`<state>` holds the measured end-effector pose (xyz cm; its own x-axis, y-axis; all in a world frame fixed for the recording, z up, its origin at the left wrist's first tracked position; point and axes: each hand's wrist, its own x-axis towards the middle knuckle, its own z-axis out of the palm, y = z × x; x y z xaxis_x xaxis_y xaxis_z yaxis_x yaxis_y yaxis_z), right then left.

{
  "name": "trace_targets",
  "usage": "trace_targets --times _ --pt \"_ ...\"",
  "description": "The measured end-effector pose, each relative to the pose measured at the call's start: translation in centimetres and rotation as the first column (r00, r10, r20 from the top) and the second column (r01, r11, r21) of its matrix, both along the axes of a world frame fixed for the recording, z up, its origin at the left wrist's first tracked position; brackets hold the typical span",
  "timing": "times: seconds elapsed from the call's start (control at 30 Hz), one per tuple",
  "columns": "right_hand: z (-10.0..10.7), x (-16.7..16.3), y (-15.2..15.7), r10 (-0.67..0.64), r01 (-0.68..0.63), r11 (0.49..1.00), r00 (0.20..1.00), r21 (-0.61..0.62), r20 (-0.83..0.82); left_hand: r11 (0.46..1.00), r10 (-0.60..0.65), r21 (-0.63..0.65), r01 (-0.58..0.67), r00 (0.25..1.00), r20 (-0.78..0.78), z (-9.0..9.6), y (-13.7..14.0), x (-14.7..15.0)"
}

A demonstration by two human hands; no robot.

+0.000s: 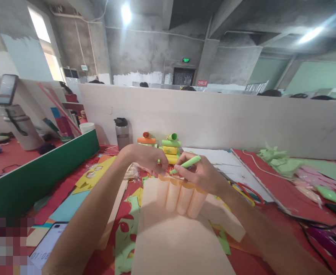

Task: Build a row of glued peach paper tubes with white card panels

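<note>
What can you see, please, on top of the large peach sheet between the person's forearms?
Four peach paper tubes sit side by side toward the far end of the sheet. The surface directly beneath and behind them is covered, so anything there cannot be seen.

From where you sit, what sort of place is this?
Probably a shared craft workroom: paper scraps and scissors lie on the table, and what look like heads show beyond the partition.

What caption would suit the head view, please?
Right hand holding a green pen-like tool, left hand beside it, near four peach tubes.
</note>
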<state>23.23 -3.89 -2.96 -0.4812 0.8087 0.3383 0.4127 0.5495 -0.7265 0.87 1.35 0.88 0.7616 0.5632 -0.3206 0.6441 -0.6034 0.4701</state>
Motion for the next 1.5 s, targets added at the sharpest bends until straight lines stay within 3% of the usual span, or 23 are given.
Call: trace_targets --times 0.2,1.5 --pt "-0.34 0.03 0.17 0.014 -0.015 0.998 1.000 -0.063 -0.011 1.000 -0.013 0.008 0.013 1.000 0.004 -0.01 0.07 0.08" --pt "-0.69 0.12 0.65 0.026 -0.028 0.997 0.999 -0.077 -0.033 0.999 0.021 -0.027 -0.021 0.999 0.027 -0.39 0.45 -0.09"
